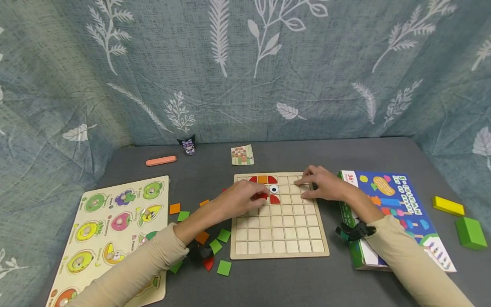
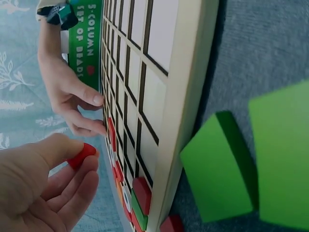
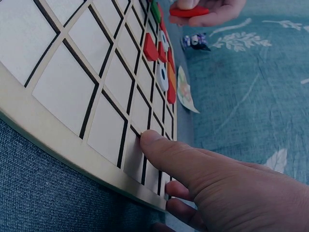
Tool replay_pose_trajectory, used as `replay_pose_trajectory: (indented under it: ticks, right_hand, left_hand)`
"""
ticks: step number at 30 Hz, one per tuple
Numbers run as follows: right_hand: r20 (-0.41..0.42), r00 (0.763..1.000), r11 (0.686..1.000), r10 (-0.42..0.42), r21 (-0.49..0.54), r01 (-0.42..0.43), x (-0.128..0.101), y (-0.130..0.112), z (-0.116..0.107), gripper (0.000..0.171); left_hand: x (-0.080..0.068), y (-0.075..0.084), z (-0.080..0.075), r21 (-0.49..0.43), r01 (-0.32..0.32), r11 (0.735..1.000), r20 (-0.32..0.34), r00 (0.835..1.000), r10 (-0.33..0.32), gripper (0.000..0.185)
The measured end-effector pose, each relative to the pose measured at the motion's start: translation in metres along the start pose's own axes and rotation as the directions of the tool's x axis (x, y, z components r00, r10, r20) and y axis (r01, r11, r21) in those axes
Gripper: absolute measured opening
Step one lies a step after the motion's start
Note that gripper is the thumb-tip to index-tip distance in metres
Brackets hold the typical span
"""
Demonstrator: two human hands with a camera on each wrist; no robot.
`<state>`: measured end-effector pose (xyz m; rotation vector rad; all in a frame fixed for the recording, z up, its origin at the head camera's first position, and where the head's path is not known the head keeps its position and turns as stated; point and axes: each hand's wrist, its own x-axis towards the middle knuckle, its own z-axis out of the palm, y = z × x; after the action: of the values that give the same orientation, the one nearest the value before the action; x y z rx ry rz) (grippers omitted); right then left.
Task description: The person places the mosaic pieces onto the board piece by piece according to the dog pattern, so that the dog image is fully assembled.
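A wooden grid board (image 1: 279, 234) lies flat in the middle. Above its upper left cells, my left hand (image 1: 243, 195) pinches a small red piece (image 2: 83, 155) between thumb and fingers, raised off the grid in the left wrist view. My right hand (image 1: 326, 184) rests at the board's upper right, its thumb (image 3: 153, 140) touching the cells and its other fingers partly hidden. Pieces sit in the far rows: an orange square (image 1: 262, 179), a white round-eye piece (image 1: 274, 189) and red rounded pieces (image 1: 274, 199). My left hand covers some cells.
Loose green squares (image 1: 224, 267) and orange squares (image 1: 174, 208) lie left of the board. A fruit puzzle (image 1: 165, 238) stands farther left, a bead-set box (image 1: 387, 187) to the right. Behind are a pattern card (image 1: 242, 155), a small figure (image 1: 188, 146) and a coral stick (image 1: 161, 160).
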<state>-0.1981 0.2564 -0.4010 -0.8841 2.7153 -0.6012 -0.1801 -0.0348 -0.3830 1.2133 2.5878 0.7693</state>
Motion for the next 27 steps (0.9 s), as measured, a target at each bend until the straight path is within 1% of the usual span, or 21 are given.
replay_pose_trajectory:
  ticks: [2,7,10,17,19,21,23,27]
  right_hand:
    - [0.002,1.0,1.0,0.0,-0.001,0.0,0.0,0.0,0.0,0.042]
    - [0.004,1.0,1.0,0.001,0.003,-0.001,0.0,0.0,0.0,0.042]
    - [0.0,1.0,1.0,0.005,0.005,-0.005,0.0,0.0,0.0,0.042]
    - [-0.001,1.0,1.0,-0.004,0.009,0.004,-0.001,-0.001,0.001,0.042]
    - [-0.006,1.0,1.0,-0.004,0.008,0.004,-0.001,-0.001,0.0,0.041]
    - [-0.012,1.0,1.0,-0.005,0.007,0.005,0.0,0.0,0.0,0.041]
    - [-0.013,1.0,1.0,-0.006,0.008,0.006,0.0,0.0,0.0,0.041]
    - [-0.009,1.0,1.0,-0.008,0.013,0.008,0.0,0.001,0.0,0.041]
  left_hand:
    - [0.0,0.001,0.001,0.012,-0.012,1.0,0.024,1.0,0.012,0.02]
    - [-0.002,0.007,0.005,0.024,-0.034,0.999,0.111,0.993,0.031,0.028]
    - [-0.001,0.011,0.011,0.025,-0.042,0.999,0.12,0.992,0.039,0.028]
    - [0.003,0.019,0.024,0.014,-0.054,0.998,0.083,0.995,0.053,0.015]
    - [0.004,0.019,0.026,0.033,-0.056,0.998,0.062,0.997,0.054,0.014]
    - [0.005,0.02,0.027,0.068,-0.056,0.996,0.041,0.998,0.053,0.013]
    - [0.006,0.02,0.029,0.123,-0.053,0.991,0.025,0.998,0.051,0.013]
    - [0.005,0.021,0.031,0.234,-0.043,0.971,0.0,0.999,0.044,0.015]
